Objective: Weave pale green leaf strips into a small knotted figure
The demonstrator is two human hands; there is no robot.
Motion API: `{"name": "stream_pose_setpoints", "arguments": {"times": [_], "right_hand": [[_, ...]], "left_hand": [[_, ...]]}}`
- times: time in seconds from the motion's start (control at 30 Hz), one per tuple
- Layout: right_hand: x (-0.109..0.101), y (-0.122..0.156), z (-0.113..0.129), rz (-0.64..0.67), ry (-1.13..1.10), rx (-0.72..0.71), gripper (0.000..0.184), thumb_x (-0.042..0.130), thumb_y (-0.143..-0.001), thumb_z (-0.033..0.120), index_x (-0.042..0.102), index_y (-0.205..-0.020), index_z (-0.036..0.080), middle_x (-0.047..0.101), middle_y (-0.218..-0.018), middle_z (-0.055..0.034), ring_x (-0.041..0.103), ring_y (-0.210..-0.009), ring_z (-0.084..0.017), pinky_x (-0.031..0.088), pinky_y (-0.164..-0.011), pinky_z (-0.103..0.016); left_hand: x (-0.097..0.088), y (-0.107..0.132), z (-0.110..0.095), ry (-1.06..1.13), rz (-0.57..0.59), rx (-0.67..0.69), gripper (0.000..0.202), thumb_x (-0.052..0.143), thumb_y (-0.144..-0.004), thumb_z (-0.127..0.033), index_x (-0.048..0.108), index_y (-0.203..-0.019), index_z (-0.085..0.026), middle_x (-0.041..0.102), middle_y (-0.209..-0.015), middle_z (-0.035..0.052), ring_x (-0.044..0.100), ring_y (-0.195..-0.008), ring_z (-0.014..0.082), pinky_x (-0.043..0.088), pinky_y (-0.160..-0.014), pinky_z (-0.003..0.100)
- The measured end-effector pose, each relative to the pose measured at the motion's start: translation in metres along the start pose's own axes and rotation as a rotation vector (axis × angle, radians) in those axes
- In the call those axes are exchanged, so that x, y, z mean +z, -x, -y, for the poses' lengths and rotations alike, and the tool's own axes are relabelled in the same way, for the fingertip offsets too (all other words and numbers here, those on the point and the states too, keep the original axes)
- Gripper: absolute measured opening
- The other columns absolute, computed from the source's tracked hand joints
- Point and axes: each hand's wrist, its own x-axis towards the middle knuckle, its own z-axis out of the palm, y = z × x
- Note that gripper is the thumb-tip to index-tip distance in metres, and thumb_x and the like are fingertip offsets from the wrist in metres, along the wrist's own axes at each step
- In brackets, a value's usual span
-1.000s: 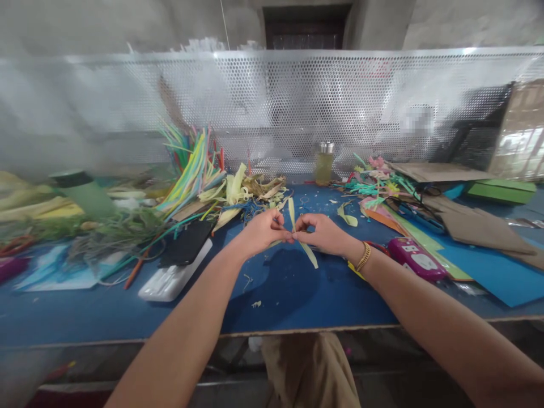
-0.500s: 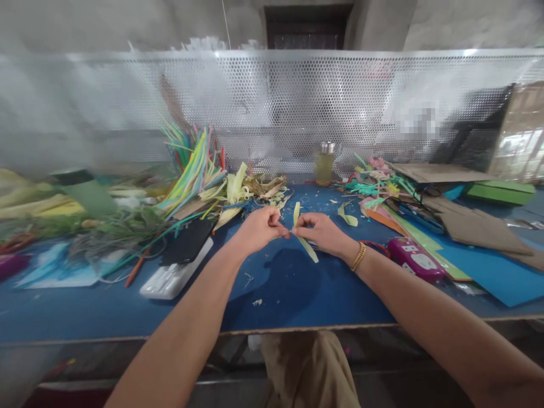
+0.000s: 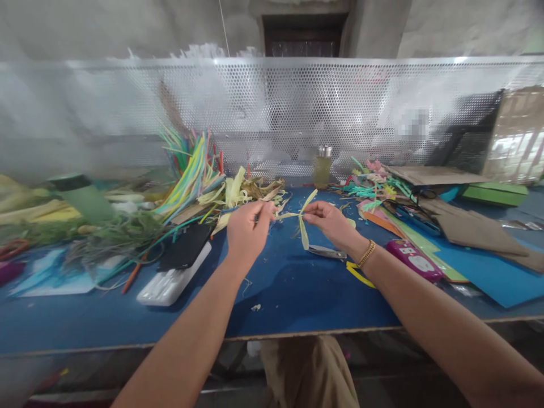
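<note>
Head view: pale green leaf strip (image 3: pixel 302 224), thin, crossed, bent.

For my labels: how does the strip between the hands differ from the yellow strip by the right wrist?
The pale green strip is held by the left hand and right hand; the yellow strip lies on the table. The pale green strip branches into several ends; the yellow strip is one curved piece. Both are narrow.

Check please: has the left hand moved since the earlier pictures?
Yes. The left hand, pinching the yellow strip, has shifted left, nearer the black phone.
</note>
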Motion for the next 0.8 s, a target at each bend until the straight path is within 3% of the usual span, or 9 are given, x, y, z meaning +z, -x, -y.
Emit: {"name": "stream_pose_setpoints", "arguments": {"times": [0.07,0.1,0.23,0.27,0.47,0.6,0.7,0.8], "right_hand": [[-0.003,0.002,0.005,0.037,0.166,-0.114,0.010,0.066,-0.077,0.027,0.063,-0.083,0.019,0.067,-0.081,-0.0016,0.060,-0.076,-0.014,0.047,-0.075,-0.029],[-0.005,0.003,0.008,0.069,0.248,-0.170,0.006,0.064,-0.079,0.025,0.064,-0.081,0.019,0.067,-0.080,-0.0017,0.060,-0.076,-0.014,0.047,-0.076,-0.029],[-0.006,0.007,0.014,0.161,0.426,-0.298,0.007,0.062,-0.083,0.023,0.068,-0.082,0.019,0.070,-0.085,-0.0021,0.062,-0.082,-0.015,0.046,-0.080,-0.029],[-0.006,0.008,0.015,0.169,0.437,-0.306,0.006,0.063,-0.083,0.023,0.068,-0.084,0.020,0.071,-0.087,-0.0021,0.062,-0.083,-0.015,0.046,-0.080,-0.030],[-0.003,0.008,0.013,0.146,0.516,-0.347,0.004,0.066,-0.083,0.024,0.069,-0.083,0.021,0.072,-0.085,-0.0019,0.063,-0.083,-0.016,0.044,-0.082,-0.031],[-0.001,0.008,0.010,0.023,0.652,-0.386,0.012,0.073,-0.078,0.029,0.069,-0.087,0.022,0.072,-0.089,-0.0023,0.062,-0.086,-0.019,0.040,-0.085,-0.035],[0.001,0.009,0.009,-0.078,0.724,-0.418,0.012,0.070,-0.082,0.034,0.068,-0.088,0.023,0.071,-0.090,-0.0026,0.062,-0.089,-0.020,0.037,-0.085,-0.035],[0.003,0.012,0.010,-0.069,0.812,-0.421,0.018,0.065,-0.086,0.038,0.068,-0.079,0.022,0.071,-0.083,-0.0015,0.061,-0.085,-0.019,0.033,-0.086,-0.036]], "left_hand": [[0.000,-0.004,0.007,-0.007,-0.062,-0.109,0.022,0.055,-0.089,-0.034,0.071,-0.085,-0.020,0.072,-0.083,0.0036,0.063,-0.077,0.0175,0.045,-0.074,0.029],[0.001,-0.006,0.011,0.024,-0.016,-0.152,0.019,0.059,-0.086,-0.033,0.072,-0.089,-0.020,0.073,-0.088,0.0038,0.064,-0.082,0.0186,0.045,-0.077,0.029],[0.011,-0.006,0.014,0.428,0.465,-0.378,0.024,0.060,-0.084,-0.035,0.072,-0.099,-0.019,0.074,-0.094,0.0059,0.065,-0.089,0.0198,0.046,-0.084,0.033],[0.013,-0.004,0.013,0.498,0.538,-0.409,0.026,0.063,-0.083,-0.035,0.072,-0.101,-0.019,0.074,-0.096,0.0058,0.065,-0.090,0.0197,0.046,-0.085,0.033],[0.020,0.003,0.007,0.605,0.683,-0.464,0.019,0.072,-0.074,-0.033,0.073,-0.086,-0.018,0.070,-0.081,0.0023,0.060,-0.082,0.0171,0.041,-0.082,0.031],[0.027,0.006,0.011,0.692,0.686,-0.637,0.024,0.077,-0.067,-0.030,0.072,-0.087,-0.018,0.069,-0.077,0.0015,0.059,-0.077,0.0153,0.037,-0.068,0.026],[0.032,0.007,0.015,0.724,0.561,-0.711,0.034,0.081,-0.061,-0.027,0.073,-0.092,-0.019,0.067,-0.074,0.0009,0.056,-0.072,0.0137,0.033,-0.062,0.025],[0.034,0.006,0.017,0.747,0.465,-0.730,0.037,0.083,-0.059,-0.028,0.073,-0.093,-0.019,0.066,-0.073,0.0000,0.052,-0.066,0.0117,0.033,-0.061,0.025]]}}
